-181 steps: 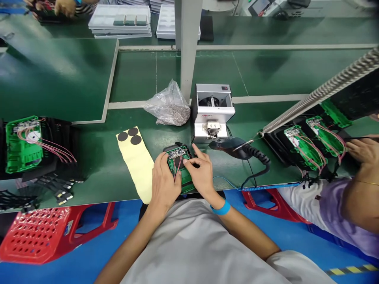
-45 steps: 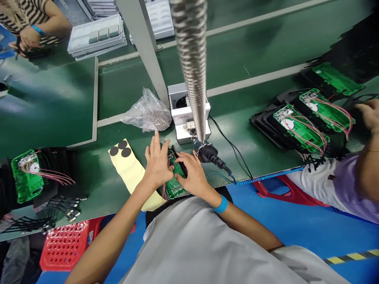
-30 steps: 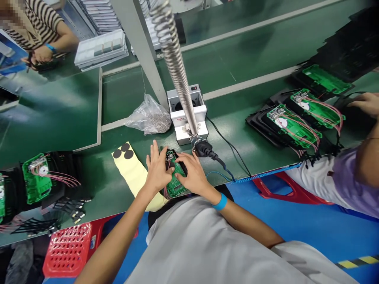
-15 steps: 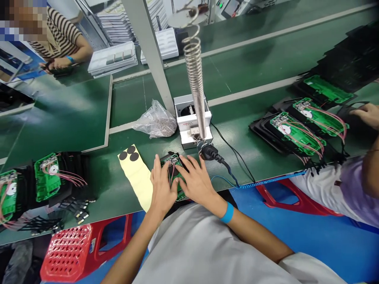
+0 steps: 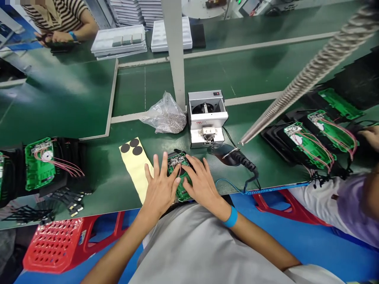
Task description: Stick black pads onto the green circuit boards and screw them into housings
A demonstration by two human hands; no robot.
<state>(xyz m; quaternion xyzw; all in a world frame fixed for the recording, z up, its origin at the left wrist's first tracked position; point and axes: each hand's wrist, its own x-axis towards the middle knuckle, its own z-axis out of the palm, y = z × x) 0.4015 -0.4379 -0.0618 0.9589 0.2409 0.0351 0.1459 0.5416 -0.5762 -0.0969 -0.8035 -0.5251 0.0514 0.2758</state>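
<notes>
Between my hands, at the table's front edge, lies a green plastic housing (image 5: 182, 194) with a circuit board (image 5: 177, 159) and thin reddish wires. My left hand (image 5: 161, 183) rests over its left side, fingers spread, index finger and thumb reaching onto the wires. My right hand (image 5: 204, 183) lies over the right side with its fingers apart, fingertips touching the housing and board. Part of the housing is hidden under both hands. Just beyond my right hand hangs a black power screwdriver (image 5: 223, 153) on a coiled metal spring (image 5: 302, 81).
A white screw feeder (image 5: 207, 118) stands ahead, beside a clear bag of screws (image 5: 174, 121). Left of my hands lies a yellow sheet (image 5: 134, 169) with black round stickers. Wired green housings stand at left (image 5: 40, 163) and right (image 5: 309, 144). Co-workers sit across and at right.
The view has shifted. The screwdriver has swung right, and its spring now slants to the upper right. My left fingers have spread wider, showing more of the board.
</notes>
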